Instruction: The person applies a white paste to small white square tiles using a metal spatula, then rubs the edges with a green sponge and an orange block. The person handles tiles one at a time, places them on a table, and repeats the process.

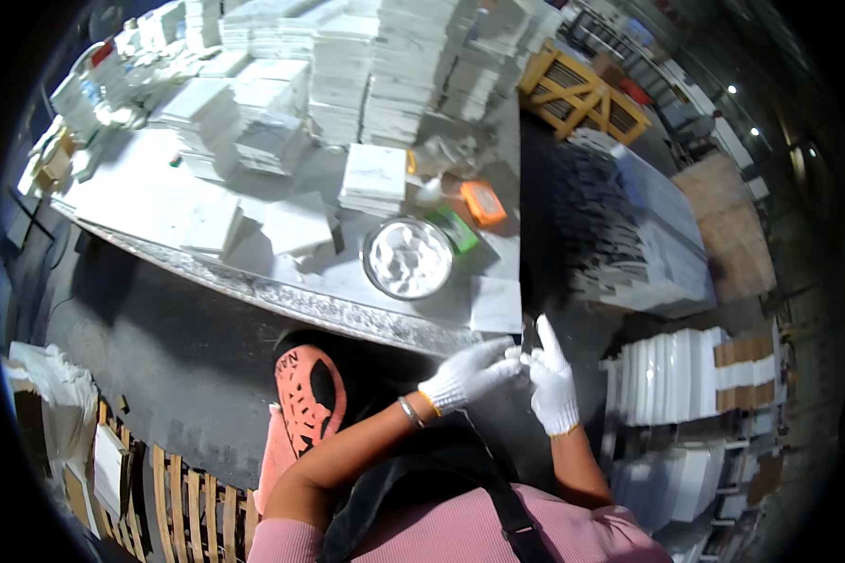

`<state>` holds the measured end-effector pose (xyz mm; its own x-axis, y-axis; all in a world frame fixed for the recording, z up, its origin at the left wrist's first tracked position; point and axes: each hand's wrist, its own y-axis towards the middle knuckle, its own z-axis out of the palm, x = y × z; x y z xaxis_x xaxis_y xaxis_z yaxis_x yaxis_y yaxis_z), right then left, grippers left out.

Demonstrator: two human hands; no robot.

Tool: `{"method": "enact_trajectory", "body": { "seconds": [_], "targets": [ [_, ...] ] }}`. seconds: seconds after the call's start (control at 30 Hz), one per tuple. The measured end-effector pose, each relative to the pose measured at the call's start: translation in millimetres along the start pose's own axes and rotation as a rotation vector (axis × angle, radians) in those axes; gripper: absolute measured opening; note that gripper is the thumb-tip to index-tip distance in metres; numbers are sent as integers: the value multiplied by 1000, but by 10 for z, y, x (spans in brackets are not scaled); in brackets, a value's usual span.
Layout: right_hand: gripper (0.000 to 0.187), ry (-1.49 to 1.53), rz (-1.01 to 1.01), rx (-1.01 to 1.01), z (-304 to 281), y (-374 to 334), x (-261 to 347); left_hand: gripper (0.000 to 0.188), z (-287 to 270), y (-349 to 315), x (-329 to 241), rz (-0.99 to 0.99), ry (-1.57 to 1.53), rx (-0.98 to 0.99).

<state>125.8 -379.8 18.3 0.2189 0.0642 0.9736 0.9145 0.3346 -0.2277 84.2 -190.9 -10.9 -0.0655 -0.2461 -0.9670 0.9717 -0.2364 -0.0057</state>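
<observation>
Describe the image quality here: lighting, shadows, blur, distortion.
Head view: the worktable's front edge bows under fisheye distortion, with black around the rim; its left part looks bright and washed out; floor beneath it is in shadow; the slab stack at right is smeared; left hand and right hand are visible, but fingertip detail is too small to read.

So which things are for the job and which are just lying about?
Probably for the job:
left hand and right hand, gloved, fingers close together
white tile near them
maybe the metal bowl

Probably just lying about:
orange box
green box
yellow wooden crate
</observation>
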Motion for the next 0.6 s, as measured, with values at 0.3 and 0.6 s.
{"method": "enact_trajectory", "body": {
  "seconds": [0.3,0.6],
  "targets": [
    [75,-465,25,250,110,100,-15,36,-95,-35,266,-282,-375,-166],
    [37,-612,-93,190,237,443,549,27,-330,-474,-35,-218,-630,-366]
  ]
}}
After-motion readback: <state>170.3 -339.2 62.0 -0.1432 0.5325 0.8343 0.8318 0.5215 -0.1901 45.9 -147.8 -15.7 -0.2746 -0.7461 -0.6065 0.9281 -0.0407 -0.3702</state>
